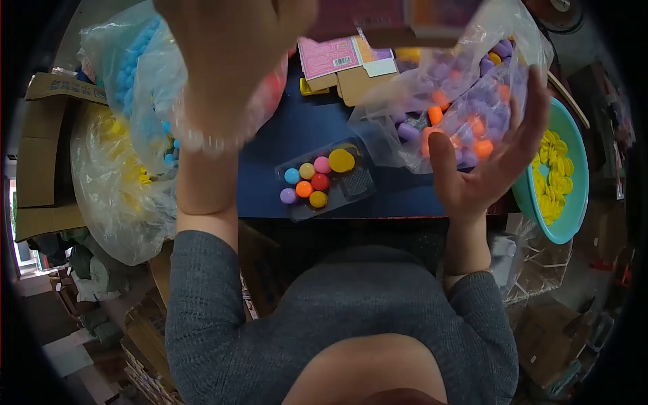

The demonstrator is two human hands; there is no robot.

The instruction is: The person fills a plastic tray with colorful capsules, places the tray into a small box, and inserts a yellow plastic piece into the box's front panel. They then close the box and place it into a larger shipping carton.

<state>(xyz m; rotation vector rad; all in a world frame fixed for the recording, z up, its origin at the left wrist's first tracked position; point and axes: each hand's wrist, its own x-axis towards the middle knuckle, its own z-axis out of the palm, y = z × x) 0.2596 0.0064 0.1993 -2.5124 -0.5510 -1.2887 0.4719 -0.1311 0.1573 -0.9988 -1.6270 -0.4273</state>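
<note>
My left hand [236,61] is raised close to the camera at the top, blurred, its fingertips beyond the frame edge. It grips a purple-and-pink printed cardboard box [378,20], partly cut off. Over the right of the table my right hand [482,169] is open, thumb and fingers apart, holding nothing. Just behind it lies a clear plastic bag [398,145] of purple and orange pieces. A clear plastic tray [358,185] rests near the table's front edge, holding several small coloured round pieces and one larger yellow disc [341,160].
Flattened printed cartons [368,84] lie at the back of the blue table [263,175]. Bags of blue pieces [135,64] and yellow pieces [108,175] stand left, beside a cardboard box [44,155]. A turquoise basin [574,216] of yellow discs is at the right edge.
</note>
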